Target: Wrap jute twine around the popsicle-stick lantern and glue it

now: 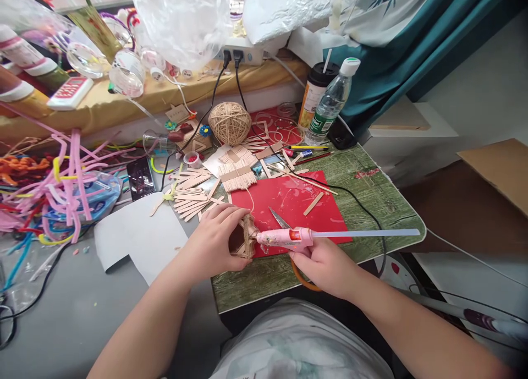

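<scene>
My left hand (220, 239) is closed around a small twine-wrapped craft-stick frame (248, 236), holding it over the edge of a red sheet (289, 203). In my right hand (325, 263) is a pink hot glue gun (284, 236), a long clear glue stick (367, 233) poking out of its back end. Its nozzle touches or nearly touches the frame's twine side; which, I cannot tell. Scissors with an orange handle (304, 277) lie beneath the gun, their blades (279, 218) pointing away from me.
Loose craft sticks (192, 197) and bundled sticks (237, 176) lie behind the red sheet, near a twine ball (230, 123). A water bottle (330, 104) and a lidded cup (315, 93) stand at the back right. A black cord (350, 192) crosses the green board (371, 203). Pink pipe cleaners (74, 181) heap left.
</scene>
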The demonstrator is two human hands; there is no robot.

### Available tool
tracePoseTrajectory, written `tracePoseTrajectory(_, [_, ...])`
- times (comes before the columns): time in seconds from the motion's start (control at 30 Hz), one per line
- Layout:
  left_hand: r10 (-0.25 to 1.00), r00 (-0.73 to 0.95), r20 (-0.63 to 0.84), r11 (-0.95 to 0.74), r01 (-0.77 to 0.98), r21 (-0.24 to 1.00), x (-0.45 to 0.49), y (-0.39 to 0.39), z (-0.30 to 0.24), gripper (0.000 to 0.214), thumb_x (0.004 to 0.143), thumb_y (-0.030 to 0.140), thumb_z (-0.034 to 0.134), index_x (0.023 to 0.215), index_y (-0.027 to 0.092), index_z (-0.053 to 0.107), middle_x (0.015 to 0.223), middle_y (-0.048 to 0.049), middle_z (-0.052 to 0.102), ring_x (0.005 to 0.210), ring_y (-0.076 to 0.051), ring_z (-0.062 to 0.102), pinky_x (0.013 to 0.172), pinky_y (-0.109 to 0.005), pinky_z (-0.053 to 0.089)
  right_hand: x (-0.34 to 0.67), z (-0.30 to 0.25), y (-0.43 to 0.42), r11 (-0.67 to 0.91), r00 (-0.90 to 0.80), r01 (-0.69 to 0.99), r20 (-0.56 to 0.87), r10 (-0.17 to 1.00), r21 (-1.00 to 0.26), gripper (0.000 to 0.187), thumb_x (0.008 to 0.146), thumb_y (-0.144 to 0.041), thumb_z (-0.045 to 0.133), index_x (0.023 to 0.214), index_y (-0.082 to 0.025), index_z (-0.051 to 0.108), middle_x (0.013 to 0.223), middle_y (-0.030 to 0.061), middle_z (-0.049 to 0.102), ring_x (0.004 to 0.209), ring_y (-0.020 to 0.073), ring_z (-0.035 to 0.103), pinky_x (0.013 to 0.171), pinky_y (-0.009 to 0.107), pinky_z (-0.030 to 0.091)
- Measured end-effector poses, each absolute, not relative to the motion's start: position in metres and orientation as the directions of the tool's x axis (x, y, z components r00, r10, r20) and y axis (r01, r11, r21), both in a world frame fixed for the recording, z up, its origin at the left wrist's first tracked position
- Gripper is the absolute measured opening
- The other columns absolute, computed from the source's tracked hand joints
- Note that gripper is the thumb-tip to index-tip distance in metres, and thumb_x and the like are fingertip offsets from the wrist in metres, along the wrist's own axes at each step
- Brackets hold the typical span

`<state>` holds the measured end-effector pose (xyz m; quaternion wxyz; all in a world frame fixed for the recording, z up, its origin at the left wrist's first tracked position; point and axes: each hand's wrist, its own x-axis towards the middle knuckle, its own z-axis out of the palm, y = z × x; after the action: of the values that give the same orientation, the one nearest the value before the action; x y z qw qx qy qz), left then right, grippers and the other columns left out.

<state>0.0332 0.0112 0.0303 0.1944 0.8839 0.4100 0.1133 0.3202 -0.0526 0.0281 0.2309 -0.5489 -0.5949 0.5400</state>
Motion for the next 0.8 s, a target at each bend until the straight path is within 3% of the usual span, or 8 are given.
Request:
tracePoseTrajectory(0.13, [0.770,0.637,0.031,-0.585,0.686,0.433,0.0329,0.0108,0.0302,0.096,0.069,0.042,0.090,0.153,0.023,0.049,0.147,-0.0143,0.064,0.143,-0.041,0.050,0.122,-0.056,0.042,0.3196,0.0230,-0.0546,-0.220,-0.250,0.423,-0.346,0.904,-0.879,0.018,0.083,-0.026,0.067,0.092,-0.026,0.082,0.069,0.0017,0.069,0.080,0.0291,0.066,0.077,0.037,0.056])
tracePoseTrajectory(0.37, [0.767,0.641,0.037,-0.590,0.682,0.432,0.0334,0.0107,0.0304,0.093,0.070,0.044,0.089,0.152,0.022,0.049,0.146,-0.0144,0.064,0.142,-0.041,0.052,0.121,-0.056,0.043,0.3179,0.0285,-0.0597,-0.195,-0.239,0.435,-0.322,0.916,-0.879,0.022,0.086,-0.028,0.063,0.098,-0.022,0.081,0.079,0.0009,0.075,0.082,0.0248,0.067,0.080,0.032,0.057])
tracePoseTrajectory(0.8, [0.766,0.643,0.022,-0.591,0.690,0.417,0.0350,0.0118,0.0316,0.091,0.071,0.043,0.087,0.150,0.019,0.051,0.145,-0.0146,0.065,0.141,-0.039,0.051,0.121,-0.054,0.042,0.3195,0.0255,-0.0596,-0.160,-0.256,0.471,-0.308,0.916,-0.868,0.028,0.088,-0.024,0.061,0.105,-0.025,0.083,0.071,-0.0030,0.075,0.072,0.0224,0.071,0.076,0.030,0.059])
